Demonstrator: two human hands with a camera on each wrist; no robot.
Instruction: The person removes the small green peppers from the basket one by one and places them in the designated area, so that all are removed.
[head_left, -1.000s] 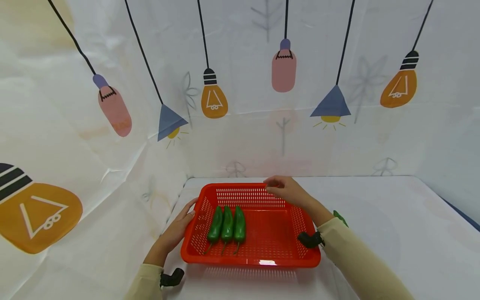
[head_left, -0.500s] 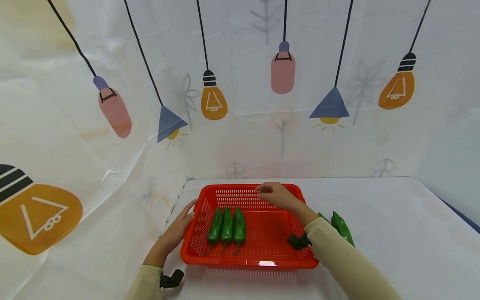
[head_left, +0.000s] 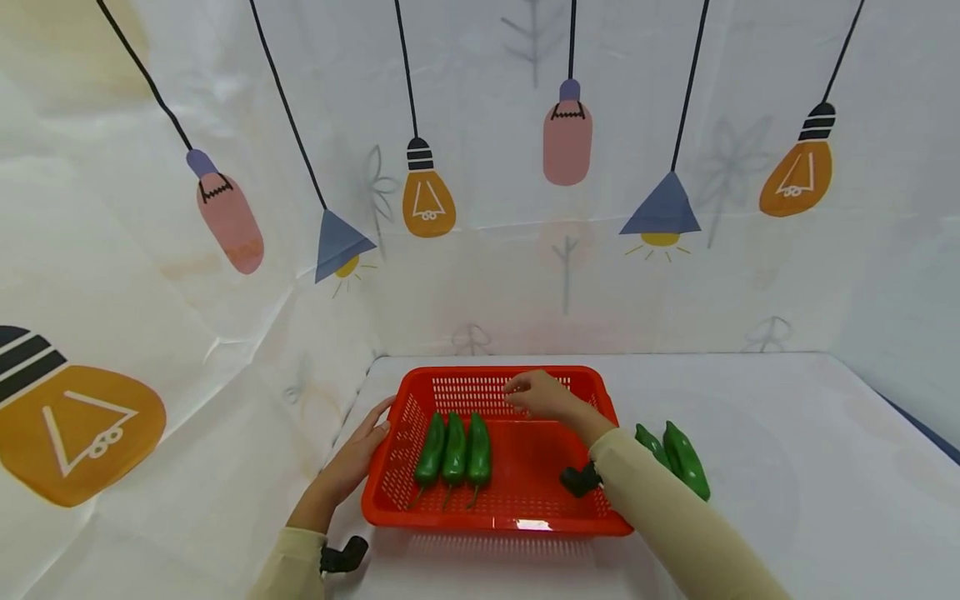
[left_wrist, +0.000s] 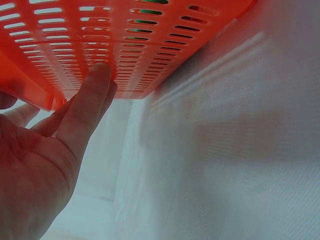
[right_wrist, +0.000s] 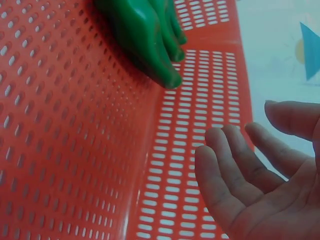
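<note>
Three green peppers point(head_left: 454, 450) lie side by side in the left part of a red perforated basket point(head_left: 495, 524), their stems toward the near side. My left hand point(head_left: 352, 462) rests against the basket's left edge. In the left wrist view its straight fingers point(left_wrist: 90, 100) touch the outer slotted wall under the rim. Over the basket's far right part hovers my right hand point(head_left: 551, 396), holding nothing. Its fingers point(right_wrist: 220, 175) are loosely bent in the right wrist view, with the pepper tips point(right_wrist: 171, 80) a short way off. Two more green peppers point(head_left: 686, 462) lie on the table right of the basket.
The white table point(head_left: 787, 467) extends to the right of the basket. A white sheet printed with hanging lamps point(head_left: 660, 208) stands behind the table and along its left side. The right sleeve point(head_left: 675, 508) crosses over the basket's right edge.
My right hand has drifted left over the basket. Its forearm moved with it, uncovering the two peppers on the right. My left hand and the three peppers in the basket stay put.
</note>
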